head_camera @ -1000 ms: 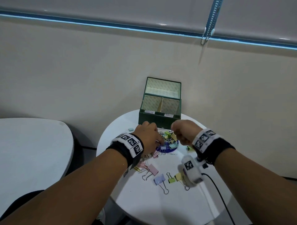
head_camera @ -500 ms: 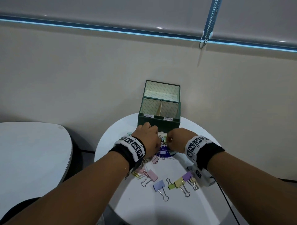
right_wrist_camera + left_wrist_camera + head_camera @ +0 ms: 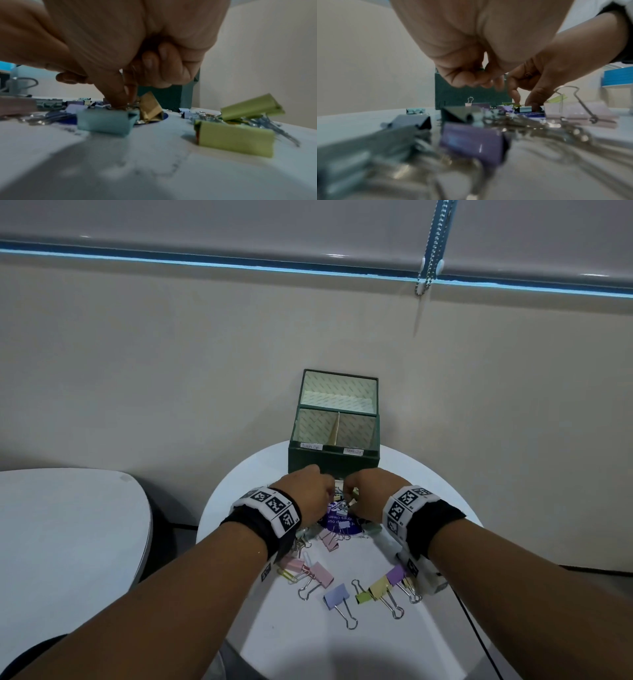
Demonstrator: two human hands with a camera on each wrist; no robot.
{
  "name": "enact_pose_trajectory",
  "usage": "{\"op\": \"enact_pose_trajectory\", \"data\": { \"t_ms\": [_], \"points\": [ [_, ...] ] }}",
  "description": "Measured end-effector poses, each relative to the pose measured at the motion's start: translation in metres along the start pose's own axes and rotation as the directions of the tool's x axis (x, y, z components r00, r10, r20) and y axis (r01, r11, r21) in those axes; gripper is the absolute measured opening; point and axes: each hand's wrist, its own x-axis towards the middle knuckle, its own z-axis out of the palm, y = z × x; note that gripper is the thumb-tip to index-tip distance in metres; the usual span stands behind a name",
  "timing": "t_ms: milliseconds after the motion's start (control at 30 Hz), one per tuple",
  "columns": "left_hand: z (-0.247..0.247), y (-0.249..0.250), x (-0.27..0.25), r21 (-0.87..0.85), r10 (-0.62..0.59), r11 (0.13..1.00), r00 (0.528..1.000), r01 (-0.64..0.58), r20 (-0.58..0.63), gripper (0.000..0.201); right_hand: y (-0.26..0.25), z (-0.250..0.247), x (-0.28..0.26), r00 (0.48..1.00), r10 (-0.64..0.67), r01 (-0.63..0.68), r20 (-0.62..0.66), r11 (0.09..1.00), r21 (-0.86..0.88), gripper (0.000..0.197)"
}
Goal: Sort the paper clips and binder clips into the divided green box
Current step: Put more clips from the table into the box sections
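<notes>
The divided green box (image 3: pixel 334 463) stands open at the far edge of the round white table (image 3: pixel 239 494). A pile of pastel binder clips (image 3: pixel 342 508) lies just in front of it. My left hand (image 3: pixel 313 491) hovers over the pile with its fingers curled (image 3: pixel 471 79); what they hold is hidden. My right hand (image 3: pixel 363 494) reaches down beside it. Its thumb and forefinger (image 3: pixel 126 100) pinch the wire handle of a binder clip between a teal clip (image 3: pixel 104 121) and a gold clip (image 3: pixel 150 106). The box shows behind both hands (image 3: pixel 471 93).
Loose binder clips lie nearer me: pink (image 3: pixel 320 573), lavender (image 3: pixel 336 595), yellow (image 3: pixel 378 589), purple (image 3: pixel 397 573). Two green clips (image 3: pixel 235 139) sit right of my right hand. A second white table (image 3: pixel 68 525) stands at the left, and a wall rises behind the box.
Both hands have drawn together over the pile in front of the box. The right hand moved left and down onto the clips.
</notes>
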Motion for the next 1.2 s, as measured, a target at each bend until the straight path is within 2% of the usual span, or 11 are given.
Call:
{"op": "enact_pose_trajectory", "data": {
  "t_ms": [100, 267, 367, 500, 600, 767, 833, 933, 1100, 1200],
  "points": [
    [0.002, 0.002, 0.004, 0.043, -0.003, 0.999, 0.999, 0.001, 0.036, 0.027, -0.001, 0.002, 0.001, 0.999, -0.017, 0.016, 0.043, 1.000, 0.020, 0.015],
    [0.005, 0.003, 0.006, 0.116, 0.037, 0.992, 0.998, -0.042, 0.041, 0.029, -0.004, 0.007, 0.005, 0.996, 0.048, -0.049, 0.079, 0.999, 0.004, 0.009],
    [0.004, 0.005, 0.006, 0.145, 0.077, 0.986, 0.996, -0.083, 0.044, 0.030, 0.000, 0.004, 0.001, 0.993, 0.059, -0.064, 0.097, 0.997, 0.045, 0.013],
    [0.006, 0.005, 0.005, 0.112, 0.097, 0.988, 0.994, -0.102, 0.049, 0.029, 0.009, -0.010, -0.007, 0.997, 0.051, -0.060, 0.066, 0.987, 0.149, 0.025],
    [0.006, 0.008, 0.004, 0.083, 0.116, 0.989, 0.991, -0.120, 0.061, 0.026, 0.010, -0.022, -0.010, 0.998, 0.041, -0.048, 0.039, 0.980, 0.193, 0.015],
    [0.006, 0.006, 0.004, 0.059, 0.129, 0.990, 0.990, -0.132, 0.054, 0.038, 0.005, -0.033, -0.011, 0.998, -0.061, 0.063, -0.020, 0.987, 0.148, 0.009],
    [0.004, 0.004, 0.003, 0.054, 0.122, 0.991, 0.991, -0.126, 0.062, 0.039, 0.004, -0.038, -0.008, 0.997, -0.066, 0.074, -0.049, 0.977, 0.198, 0.005],
    [0.002, 0.004, 0.002, 0.063, 0.137, 0.988, 0.987, -0.143, 0.087, 0.035, 0.006, -0.046, -0.002, 0.995, -0.032, 0.057, -0.095, 0.960, 0.276, 0.009],
    [0.001, 0.006, 0.002, 0.113, 0.140, 0.982, 0.985, -0.152, 0.104, 0.024, 0.027, -0.048, 0.020, 0.984, 0.099, -0.070, -0.151, 0.980, 0.186, 0.012],
    [0.003, 0.008, 0.002, 0.142, 0.150, 0.976, 0.984, -0.164, 0.101, 0.021, 0.035, -0.050, 0.031, 0.969, 0.181, -0.152, -0.167, 0.973, 0.175, 0.021]
  ]
}}
